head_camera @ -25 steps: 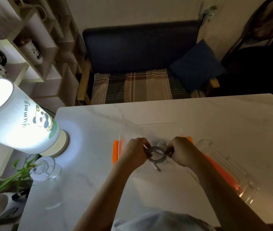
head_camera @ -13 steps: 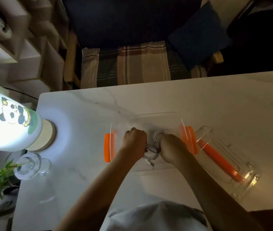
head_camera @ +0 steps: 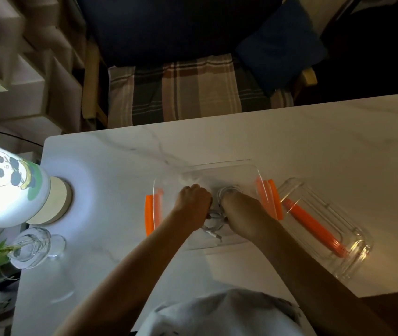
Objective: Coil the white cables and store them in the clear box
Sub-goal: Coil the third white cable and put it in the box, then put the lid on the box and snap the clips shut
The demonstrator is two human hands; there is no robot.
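A clear box [head_camera: 217, 166] with orange side clips stands on the white marble table [head_camera: 290, 141]. Both my hands are down inside it. My left hand [head_camera: 193, 200] and my right hand [head_camera: 238, 204] together grip a coiled white cable [head_camera: 213, 220], whose loops show between them; one plug end sticks out toward me. A second pale coil [head_camera: 228, 190] lies in the box just beyond my right hand. My fingers are hidden under my hands.
The box's clear lid [head_camera: 324, 229] with an orange handle lies upside down right of the box. A lit panda lamp [head_camera: 6, 187] and a small glass vase [head_camera: 35, 246] with green leaves stand at the table's left edge. A bench with a plaid cushion [head_camera: 181, 88] is beyond.
My hands have sunk with the coiled cable from above the box down into it. The view has tilted downward.
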